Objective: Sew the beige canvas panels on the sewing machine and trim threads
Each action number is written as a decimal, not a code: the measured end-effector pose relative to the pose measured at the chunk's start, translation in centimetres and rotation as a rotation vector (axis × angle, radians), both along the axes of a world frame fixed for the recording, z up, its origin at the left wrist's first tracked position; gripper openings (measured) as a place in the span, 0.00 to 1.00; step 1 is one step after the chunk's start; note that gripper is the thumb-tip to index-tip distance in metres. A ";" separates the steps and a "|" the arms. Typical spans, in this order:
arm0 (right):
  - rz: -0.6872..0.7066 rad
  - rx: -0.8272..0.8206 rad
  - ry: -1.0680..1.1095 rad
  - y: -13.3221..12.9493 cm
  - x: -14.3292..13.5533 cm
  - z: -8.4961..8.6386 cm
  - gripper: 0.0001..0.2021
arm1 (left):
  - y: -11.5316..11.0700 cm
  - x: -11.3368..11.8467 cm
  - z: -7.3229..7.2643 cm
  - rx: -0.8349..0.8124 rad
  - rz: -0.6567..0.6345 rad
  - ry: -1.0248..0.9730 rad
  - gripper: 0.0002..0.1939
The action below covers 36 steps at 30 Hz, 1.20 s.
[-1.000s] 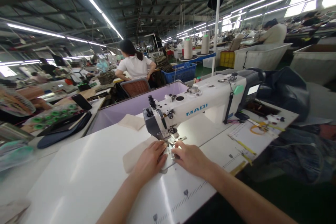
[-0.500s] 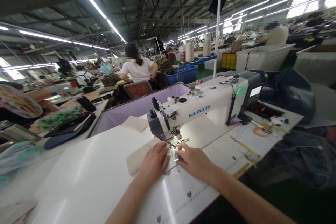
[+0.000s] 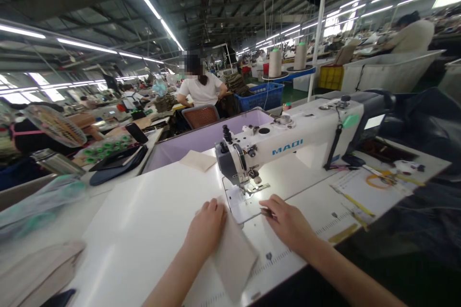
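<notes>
Beige fabric (image 3: 235,254) lies on the white sewing table, left of and in front of the needle area. My left hand (image 3: 208,224) is closed on its upper end, fingers curled. Right of the presser foot (image 3: 249,189), my right hand (image 3: 286,220) pinches a small dark metallic tool, mostly hidden in the fingers. The white sewing machine (image 3: 288,141) stands behind both hands, its lamp lighting the needle plate. No fabric shows under the foot. Another beige piece (image 3: 198,160) lies flat behind, left of the machine head.
A lilac bin (image 3: 173,149) adjoins the table's back edge. Paper, scissors and an orange loop (image 3: 380,180) lie at the right. More beige fabric (image 3: 39,268) is at the lower left. A seated person (image 3: 201,88) is beyond the bin. Thread cones (image 3: 275,63) stand behind the machine.
My left hand has drawn the fabric away from the needle, toward the front edge, and turned it. My right hand has moved slightly away from the foot. The whole view has shifted.
</notes>
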State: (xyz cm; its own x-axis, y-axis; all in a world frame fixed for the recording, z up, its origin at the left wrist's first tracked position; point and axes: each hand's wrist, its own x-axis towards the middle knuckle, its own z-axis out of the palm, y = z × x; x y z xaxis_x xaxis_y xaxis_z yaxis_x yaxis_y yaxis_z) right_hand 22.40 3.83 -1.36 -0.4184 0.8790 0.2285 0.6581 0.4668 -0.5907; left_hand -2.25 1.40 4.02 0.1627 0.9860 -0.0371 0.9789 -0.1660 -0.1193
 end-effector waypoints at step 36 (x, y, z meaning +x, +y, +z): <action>0.295 -0.002 -0.118 1.3 -1.0 2.1 0.17 | 1.3 3.1 -3.2 0.242 -0.294 -0.190 0.19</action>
State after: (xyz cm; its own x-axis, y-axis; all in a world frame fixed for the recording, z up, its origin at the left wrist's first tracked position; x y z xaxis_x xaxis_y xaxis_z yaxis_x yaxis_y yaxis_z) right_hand 21.36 5.14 0.74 -0.6788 0.7163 0.1617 0.5587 0.6467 -0.5193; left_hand 0.88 2.73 0.83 0.4197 0.8731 0.2480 0.9025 -0.4306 -0.0112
